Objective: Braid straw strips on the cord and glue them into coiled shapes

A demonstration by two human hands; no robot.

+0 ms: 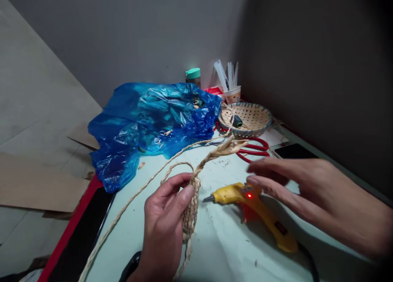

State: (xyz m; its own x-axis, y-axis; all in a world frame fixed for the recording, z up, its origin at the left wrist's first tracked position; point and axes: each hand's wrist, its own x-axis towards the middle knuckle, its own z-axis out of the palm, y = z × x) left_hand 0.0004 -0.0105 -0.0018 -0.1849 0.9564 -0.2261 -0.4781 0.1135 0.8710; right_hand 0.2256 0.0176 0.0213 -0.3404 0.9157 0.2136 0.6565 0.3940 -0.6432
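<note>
My left hand (167, 216) pinches a braided straw piece (192, 210) between thumb and fingers, with the braid's loose frayed end pointing up and to the right. From it a thin straw cord loops away behind the hand. A yellow glue gun (229, 193) lies on the table, its red light lit and its dark nozzle facing the braid. Over the rear of the glue gun hovers my right hand (294, 187), fingers apart and nothing seen in them; whether the thumb touches the gun I cannot tell.
A long straw cord (132, 196) crosses the pale table (211, 241). Behind the hands are a blue plastic bag (153, 114), a woven basket (258, 118), red-handled scissors (256, 146), a paper cup (233, 95) of clear sticks and a green-lidded jar (193, 73). A dark phone-like slab (294, 151) lies right.
</note>
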